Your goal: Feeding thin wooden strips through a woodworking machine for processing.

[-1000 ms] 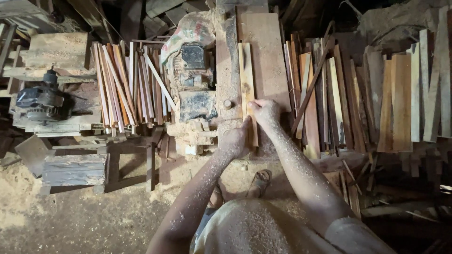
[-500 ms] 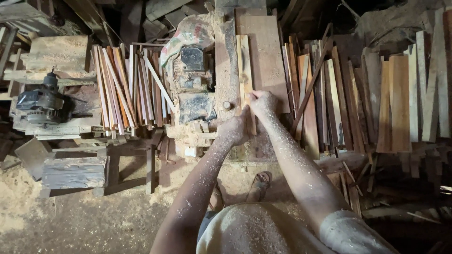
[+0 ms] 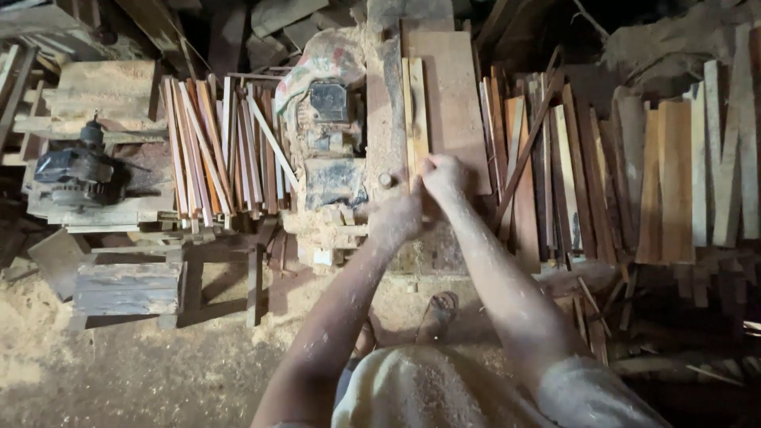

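So the narrow wooden strip [image 3: 417,111] is laid lengthwise on the saw surface [image 3: 452,95], right alongside the long fence rail [image 3: 384,95], probably so its edge is kept straight against that rail. Its near end is pinched by the right hand [image 3: 445,177], fingers closed round the end of the strip. The left hand [image 3: 398,215] is held just nearer than the right, low against the same end; its fingers look curled shut, but whether the wood is actually gripped or only steadied can't really be told from this angle.

Left of the rail, a dusty motor housing [image 3: 329,135] is seated, half draped with a printed sack [image 3: 321,59], likely kept there against the sawdust. Further left of the rail, a bundle of thin reddish slats [image 3: 218,147] is stacked on a rough bench, and beyond that a small dark engine [image 3: 75,170] is parked on planks. Right of the rail, past the surface, wider boards [image 3: 634,182] are leaned in rows, sorted roughly by width, it seems. Sawdust is spread thick over the floor [image 3: 119,372].
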